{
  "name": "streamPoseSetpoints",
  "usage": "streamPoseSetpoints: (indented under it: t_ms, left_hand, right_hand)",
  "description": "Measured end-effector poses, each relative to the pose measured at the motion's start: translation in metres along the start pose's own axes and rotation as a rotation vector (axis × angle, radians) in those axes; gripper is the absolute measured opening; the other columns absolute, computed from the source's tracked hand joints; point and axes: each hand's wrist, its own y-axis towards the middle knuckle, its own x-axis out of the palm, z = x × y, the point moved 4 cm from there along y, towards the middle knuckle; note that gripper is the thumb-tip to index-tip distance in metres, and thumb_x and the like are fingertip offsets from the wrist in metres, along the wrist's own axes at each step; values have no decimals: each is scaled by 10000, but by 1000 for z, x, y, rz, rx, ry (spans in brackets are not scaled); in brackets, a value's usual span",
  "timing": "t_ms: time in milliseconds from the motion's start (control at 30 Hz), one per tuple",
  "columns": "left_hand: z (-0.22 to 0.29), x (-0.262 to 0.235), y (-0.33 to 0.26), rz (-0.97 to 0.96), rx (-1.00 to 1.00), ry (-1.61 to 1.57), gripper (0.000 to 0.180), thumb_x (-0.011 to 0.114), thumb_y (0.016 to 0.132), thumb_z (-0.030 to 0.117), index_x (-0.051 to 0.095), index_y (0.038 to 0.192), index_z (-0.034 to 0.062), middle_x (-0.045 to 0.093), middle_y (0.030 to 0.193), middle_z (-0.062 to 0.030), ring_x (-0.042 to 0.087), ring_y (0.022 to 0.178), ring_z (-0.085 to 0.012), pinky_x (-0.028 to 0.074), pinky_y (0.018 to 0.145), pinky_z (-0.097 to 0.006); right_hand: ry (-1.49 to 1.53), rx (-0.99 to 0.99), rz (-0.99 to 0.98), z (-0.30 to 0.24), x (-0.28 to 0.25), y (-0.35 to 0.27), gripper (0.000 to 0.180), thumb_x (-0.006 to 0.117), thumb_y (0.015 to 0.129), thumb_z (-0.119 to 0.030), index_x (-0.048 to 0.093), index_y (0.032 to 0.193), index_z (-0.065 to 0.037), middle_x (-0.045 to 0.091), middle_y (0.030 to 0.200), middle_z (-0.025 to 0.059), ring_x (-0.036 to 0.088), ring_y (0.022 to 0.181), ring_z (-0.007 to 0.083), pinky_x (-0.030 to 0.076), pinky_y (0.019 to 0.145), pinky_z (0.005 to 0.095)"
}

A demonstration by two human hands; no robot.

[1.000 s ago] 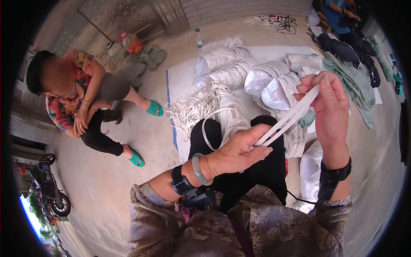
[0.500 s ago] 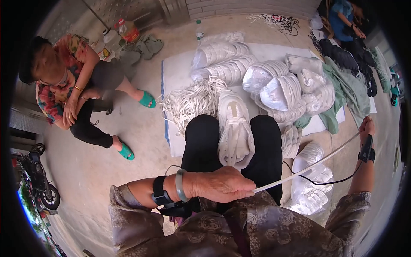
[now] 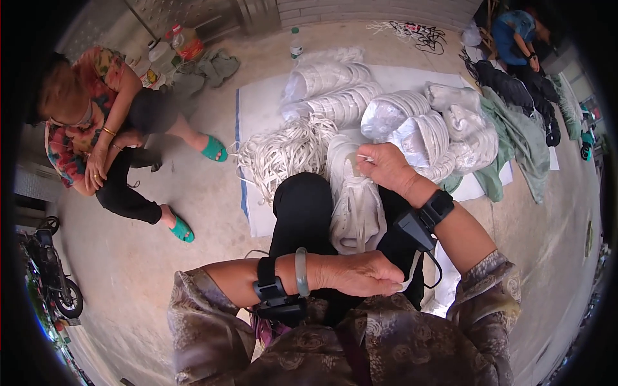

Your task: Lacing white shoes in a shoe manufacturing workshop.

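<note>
- Two bare hands are busy around one white shoe, which rests between the seated person's black-clad knees.
- From where I stand, the shoe's long axis runs straight out from the body, with its lacing facing up.
- The right hand is at the shoe's far end, just to its right, thumb and finger pinched on a small white end above the upper; I cannot tell whether the fingers touch the shoe.
- The left hand is closed, thumb pressed down on a white lace, and sits just nearer the body than the shoe's near end.
- So the shoe's far end is closer to the right hand, its near end to the left, and the shoe lies beyond the left hand.
- That lace rises toward the right forearm; whether it joins the pinched end is hidden from me.
- A tangled heap of white laces lies beyond the left knee on a white sheet, with nested white shoes past it to the right.
</note>
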Motion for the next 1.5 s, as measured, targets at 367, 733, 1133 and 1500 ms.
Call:
streamPoseSetpoints:
  t_ms: [367, 733, 1133, 1500]
  left_hand:
    - [3, 1, -7, 50, 160, 54, 226, 488, 898, 130, 414, 737, -12, 404, 583, -119, 379, 527, -209, 357, 534, -342]
    - [10, 2, -5, 73, 222, 96, 245, 473, 906, 121, 386, 712, -2, 355, 572, -139, 366, 510, -259, 335, 509, -353]
    - [27, 0, 5, 94, 198, 9, 252, 493, 911, 115, 391, 710, 3, 369, 558, -127, 353, 495, -262, 328, 485, -350]
    - [45, 23, 8, 168, 300, 319, 166, 520, 841, 98, 407, 740, 31, 456, 590, -103, 503, 544, -315, 360, 479, -383]
  right_hand:
    - [-689, -455, -201, -73, 29, -17, 77, 559, 671, -57, 568, 733, -12, 618, 648, 118, 631, 592, 263, 505, 514, 350]
    - [-773, -574, -284, -74, 37, -13, 111, 558, 677, -106, 579, 721, -6, 618, 634, 113, 635, 587, 235, 503, 517, 333]
    - [-84, 57, -173, 19, 4, 23, 222, 620, 758, -254, 549, 821, -53, 617, 790, 152, 591, 804, 342, 456, 714, 411]
    - [-2, 126, 261, 17, 5, -37, 228, 650, 750, -234, 538, 850, -62, 608, 697, 159, 600, 698, 358, 465, 615, 434]
